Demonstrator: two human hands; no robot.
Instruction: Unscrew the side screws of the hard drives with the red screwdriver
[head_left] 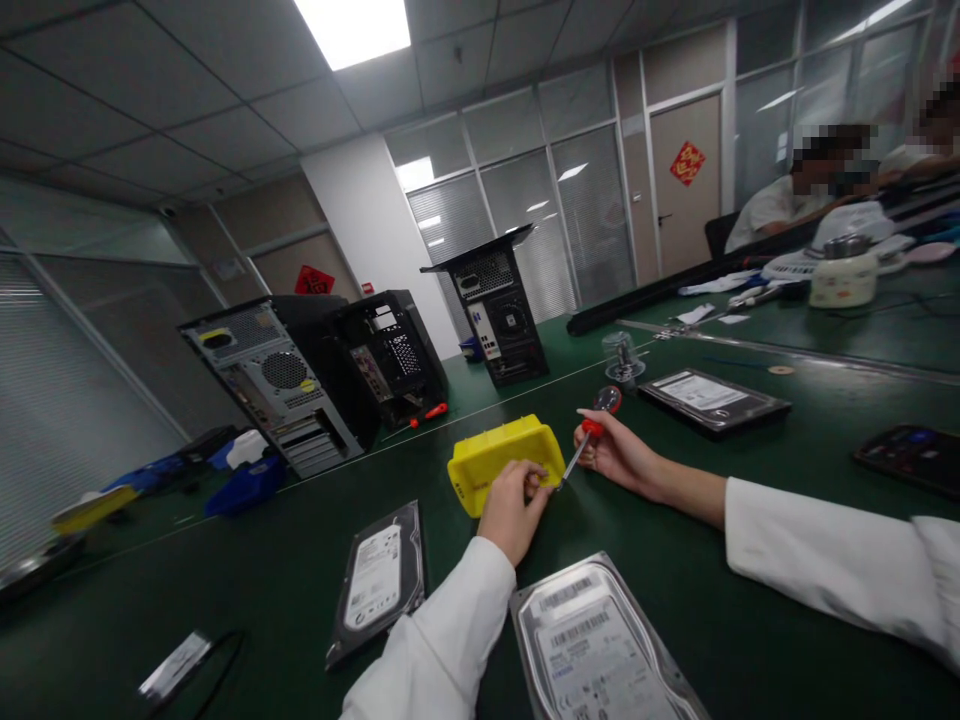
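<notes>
R hand (619, 455) grips a red-collared screwdriver (591, 431) — prob. light, stiff, slick-shafted, best held by its handle — w/ the tip by the yellow plastic bin (487, 452), where L hand's (514, 505) fingers bunch, can't tell on what; nearest HDD (600, 640) label's print too blurry to read.

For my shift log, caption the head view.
Left hand at a yellow bin, right hand holding a screwdriver, hard drives nearby.
</notes>
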